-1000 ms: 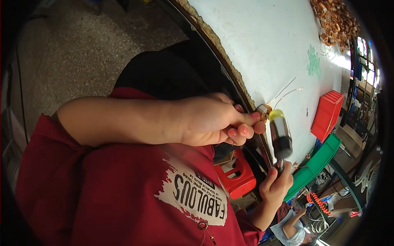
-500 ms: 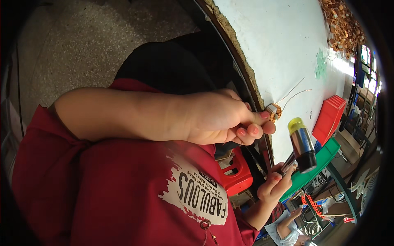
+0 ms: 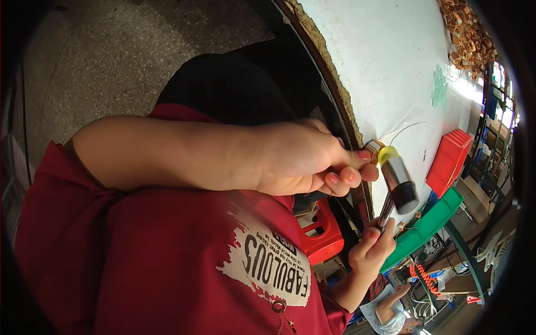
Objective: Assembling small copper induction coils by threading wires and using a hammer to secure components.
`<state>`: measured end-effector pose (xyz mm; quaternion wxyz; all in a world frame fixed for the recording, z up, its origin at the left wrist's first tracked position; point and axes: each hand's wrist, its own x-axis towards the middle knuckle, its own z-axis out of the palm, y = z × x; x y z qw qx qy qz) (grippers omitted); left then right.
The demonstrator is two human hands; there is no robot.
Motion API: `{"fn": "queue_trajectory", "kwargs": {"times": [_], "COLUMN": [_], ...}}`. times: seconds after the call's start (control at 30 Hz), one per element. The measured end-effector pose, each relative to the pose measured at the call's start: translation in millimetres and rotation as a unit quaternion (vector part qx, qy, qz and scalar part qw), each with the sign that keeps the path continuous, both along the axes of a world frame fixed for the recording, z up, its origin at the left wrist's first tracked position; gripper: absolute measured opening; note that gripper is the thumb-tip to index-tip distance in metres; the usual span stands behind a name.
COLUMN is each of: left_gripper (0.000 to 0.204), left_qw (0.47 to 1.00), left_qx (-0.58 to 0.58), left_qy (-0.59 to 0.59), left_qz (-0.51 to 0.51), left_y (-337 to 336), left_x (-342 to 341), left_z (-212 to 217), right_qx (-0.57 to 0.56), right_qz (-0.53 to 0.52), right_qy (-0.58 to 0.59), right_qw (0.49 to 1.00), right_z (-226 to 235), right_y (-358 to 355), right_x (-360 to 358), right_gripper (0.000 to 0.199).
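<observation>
My left hand [image 3: 329, 162] pinches a small copper-wound coil [image 3: 374, 148] between thumb and fingers at the table's edge. Thin wire leads [image 3: 403, 129] stretch from the coil over the white tabletop. My right hand [image 3: 373, 245] is closed round the handle of a two-faced mallet [image 3: 399, 181]. Its head has a yellow face, a metal middle and a black face. The yellow face is right at the coil, partly covering it; whether they touch, I cannot tell.
A heap of copper-coloured coils [image 3: 466, 36] lies on the far side of the white table [image 3: 385, 61]. To the right are a red bin [image 3: 448, 162] and a green tray [image 3: 421, 231]. A red stool [image 3: 324, 237] stands below the table edge. Another person [image 3: 391, 312] sits further off.
The mallet head has swung down toward the coil, its yellow face now beside it. My right hand has shifted slightly with it; my left hand keeps its pinch, almost in place.
</observation>
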<state>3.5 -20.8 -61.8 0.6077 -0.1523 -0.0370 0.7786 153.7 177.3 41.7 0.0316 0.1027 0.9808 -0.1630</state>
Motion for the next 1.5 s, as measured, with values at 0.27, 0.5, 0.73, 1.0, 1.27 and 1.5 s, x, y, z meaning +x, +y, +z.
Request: {"fn": "queue_trajectory", "kwargs": {"times": [0.27, 0.5, 0.73, 1.0, 1.27, 1.5], "left_gripper": [0.018, 0.018, 0.016, 0.013, 0.016, 0.014], "left_qw": [1.000, 1.000, 1.000, 0.998, 0.953, 0.517], "left_qx": [-0.007, 0.002, 0.012, -0.045, -0.089, -0.222], "left_qy": [0.013, 0.003, -0.009, 0.028, 0.273, 0.817], "left_qz": [0.000, -0.014, -0.017, -0.041, -0.094, 0.123], "left_y": [2, 1, 4, -1, -25, -16], "left_x": [3, 1, 7, -8, -13, -29], "left_z": [-3, -8, -5, 0, 49, 98], "right_qx": [-0.028, 0.103, 0.090, 0.085, 0.097, 0.163], "right_qz": [-0.029, 0.034, 0.047, -0.033, -0.229, -0.266], "right_qy": [0.010, -0.050, 0.050, -0.025, 0.094, 0.025], "right_qw": [0.999, 0.993, 0.994, 0.996, 0.964, 0.950], "right_z": [5, 3, 8, 16, -19, -28], "right_y": [2, 4, 7, 11, 39, 65], "right_x": [7, 0, 9, 6, 20, 40], "right_gripper": [0.037, 0.034, 0.034, 0.034, 0.031, 0.033]}}
